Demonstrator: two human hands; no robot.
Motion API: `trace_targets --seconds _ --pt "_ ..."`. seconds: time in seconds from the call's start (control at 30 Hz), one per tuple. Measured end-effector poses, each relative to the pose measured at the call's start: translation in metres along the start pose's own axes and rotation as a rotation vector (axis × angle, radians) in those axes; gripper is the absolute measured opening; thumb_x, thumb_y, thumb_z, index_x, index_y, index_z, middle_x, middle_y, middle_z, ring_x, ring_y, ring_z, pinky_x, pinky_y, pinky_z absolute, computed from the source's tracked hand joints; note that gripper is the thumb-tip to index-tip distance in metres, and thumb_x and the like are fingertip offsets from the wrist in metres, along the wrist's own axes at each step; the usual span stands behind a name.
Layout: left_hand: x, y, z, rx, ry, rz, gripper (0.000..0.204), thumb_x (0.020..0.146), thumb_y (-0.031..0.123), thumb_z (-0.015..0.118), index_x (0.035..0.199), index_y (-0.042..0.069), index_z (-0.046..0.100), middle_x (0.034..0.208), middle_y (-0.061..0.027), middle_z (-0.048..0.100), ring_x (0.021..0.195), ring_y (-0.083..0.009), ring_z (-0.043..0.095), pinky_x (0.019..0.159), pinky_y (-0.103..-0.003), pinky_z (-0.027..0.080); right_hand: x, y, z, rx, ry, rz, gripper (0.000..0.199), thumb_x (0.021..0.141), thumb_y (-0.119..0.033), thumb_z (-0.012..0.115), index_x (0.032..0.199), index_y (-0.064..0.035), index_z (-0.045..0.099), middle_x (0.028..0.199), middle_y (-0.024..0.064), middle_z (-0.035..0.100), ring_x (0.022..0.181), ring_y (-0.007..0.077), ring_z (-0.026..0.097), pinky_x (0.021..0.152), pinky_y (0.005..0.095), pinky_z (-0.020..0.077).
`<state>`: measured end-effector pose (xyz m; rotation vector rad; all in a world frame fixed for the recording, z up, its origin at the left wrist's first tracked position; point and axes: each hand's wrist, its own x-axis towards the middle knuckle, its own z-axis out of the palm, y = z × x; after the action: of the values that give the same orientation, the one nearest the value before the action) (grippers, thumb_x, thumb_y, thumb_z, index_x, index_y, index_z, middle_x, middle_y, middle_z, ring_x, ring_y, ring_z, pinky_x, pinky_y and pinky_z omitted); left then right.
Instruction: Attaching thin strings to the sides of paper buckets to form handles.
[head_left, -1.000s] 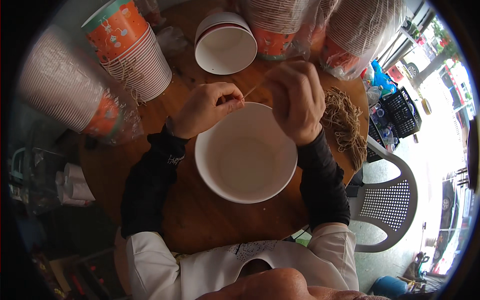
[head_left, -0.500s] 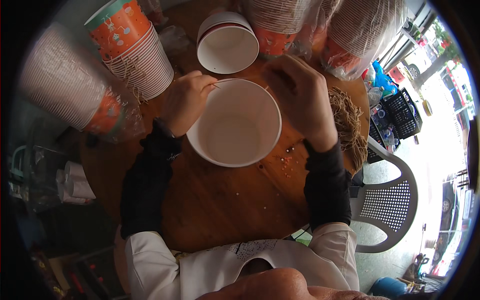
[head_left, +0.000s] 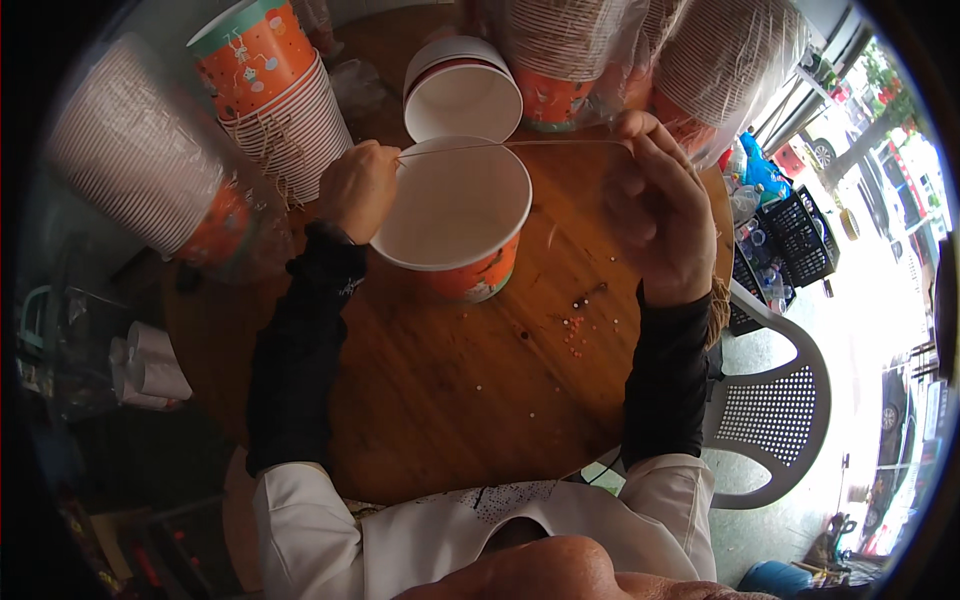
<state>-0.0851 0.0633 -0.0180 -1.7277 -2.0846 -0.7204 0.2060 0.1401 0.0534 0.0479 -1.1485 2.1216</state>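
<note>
A large paper bucket (head_left: 470, 272), white inside and orange with a green base band outside, stands tilted on the table in front of me. A thin string (head_left: 560, 142) runs nearly straight across its far rim. Beside the bucket's left rim, my left hand (head_left: 360, 190) is closed on one end of the string. Well to the right of the bucket, my right hand (head_left: 662, 205) pinches the other end between its fingertips. Its lower fingers are blurred. A bundle of tan strings (head_left: 719, 310) is mostly hidden behind my right wrist.
White empty buckets (head_left: 463, 100) lie behind the worked one. Stacked orange buckets (head_left: 290, 130) stand at the left, near a plastic-wrapped stack (head_left: 140, 150). More wrapped stacks (head_left: 560, 60) line the back. Small beads (head_left: 575, 335) dot the wooden table (head_left: 450, 420). A grey chair (head_left: 770, 405) stands right.
My right hand has moved right, drawing the string out long and taut. The bucket has shifted up and left and tilted, so its orange side shows. My left hand has moved slightly left.
</note>
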Motion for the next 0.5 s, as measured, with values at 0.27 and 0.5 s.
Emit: trace_targets --seconds 0.27,0.5 --pt "-0.006 0.031 -0.023 -0.206 0.466 0.211 0.017 0.089 0.005 0.064 0.105 -0.001 0.066 0.087 -0.0122 0.066 0.076 -0.0274 0.065 0.071 -0.034 0.052 -0.026 0.043 0.000 -0.075 -0.020 -0.014 0.016 0.101 -0.010 0.049 0.114 -0.0044 0.053 0.087 0.0067 0.061 0.059 0.0094 0.056 0.048 0.0215 0.0444" --pt "-0.062 0.113 -0.056 -1.021 -0.017 0.154 0.016 0.091 0.010 0.066 0.102 -0.001 0.065 0.091 -0.0095 0.069 0.088 -0.0178 0.067 0.074 -0.030 0.053 -0.029 0.054 0.014 0.267 -0.050 0.011 0.013 0.102 -0.010 0.044 0.110 -0.0059 0.054 0.089 0.0066 0.057 0.057 0.0095 0.051 0.049 0.0226 0.0444"
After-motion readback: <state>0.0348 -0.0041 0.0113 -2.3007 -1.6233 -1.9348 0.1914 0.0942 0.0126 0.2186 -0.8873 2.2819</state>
